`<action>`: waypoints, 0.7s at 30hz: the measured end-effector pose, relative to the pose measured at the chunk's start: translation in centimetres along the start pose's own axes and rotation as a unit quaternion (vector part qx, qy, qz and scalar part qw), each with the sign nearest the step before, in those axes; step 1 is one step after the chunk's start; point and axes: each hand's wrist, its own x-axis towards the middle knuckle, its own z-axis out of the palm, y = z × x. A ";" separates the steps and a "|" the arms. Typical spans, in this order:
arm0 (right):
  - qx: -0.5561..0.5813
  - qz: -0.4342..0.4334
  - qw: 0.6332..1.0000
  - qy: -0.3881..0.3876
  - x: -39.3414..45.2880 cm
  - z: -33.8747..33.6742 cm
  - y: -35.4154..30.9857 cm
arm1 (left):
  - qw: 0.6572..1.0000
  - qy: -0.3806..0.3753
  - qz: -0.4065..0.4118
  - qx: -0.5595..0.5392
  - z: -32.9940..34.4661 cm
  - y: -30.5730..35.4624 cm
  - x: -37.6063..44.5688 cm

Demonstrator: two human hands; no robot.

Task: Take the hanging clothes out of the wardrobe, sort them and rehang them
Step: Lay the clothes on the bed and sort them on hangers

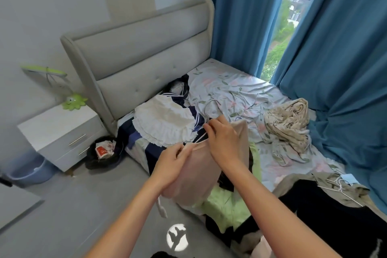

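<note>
Over the bed (228, 90), the left hand (170, 165) pinched the top edge of the soft pink top (194, 174) while the right hand (223, 138) gripped its thin white hanger (210, 106), and the top looked light and floppy, best held by its shoulders.

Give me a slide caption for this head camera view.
Both hands work a white hanger at a pink garment over the bed.

Home bedroom. Bed (240, 90) with padded grey headboard (142, 48) far centre, floral sheet, clothes (289, 127) strewn across. White nightstand (60, 130) left with green octopus toy (74, 101). Blue curtains (335, 48) right, window (282, 33) between.
</note>
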 end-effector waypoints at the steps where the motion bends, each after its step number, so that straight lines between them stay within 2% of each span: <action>1: 0.003 0.001 1.000 0.009 0.3 0.4 -0.3 | 1.000 -0.016 0.003 -0.022 -0.5 -0.2 0.0; 5: 0.033 0.040 0.998 0.023 0.7 1.2 -0.1 | 0.994 -0.071 -0.016 -0.083 -2.5 -1.3 0.9; 7: 0.042 0.060 0.997 0.033 0.3 0.8 0.4 | 0.996 -0.068 -0.003 -0.065 -3.1 -1.8 2.0; 10: 0.052 0.106 0.992 0.053 -0.5 -0.5 1.5 | 0.997 -0.054 0.058 -0.002 -2.9 -1.8 3.9; 13: 0.137 0.178 0.971 0.078 -1.7 -2.7 2.8 | 0.986 -0.062 0.142 0.055 -1.1 -0.7 5.3; 15: 0.196 0.226 0.950 0.085 -3.1 -4.8 3.4 | 0.973 -0.056 0.207 0.086 0.5 0.9 5.9; 18: 0.212 0.258 0.939 0.088 -5.6 -8.2 4.1 | 0.948 -0.058 0.289 0.120 3.5 3.8 6.3; 21: 0.197 0.270 0.938 0.092 -8.5 -11.4 5.3 | 0.927 -0.107 0.313 0.177 6.9 5.6 5.8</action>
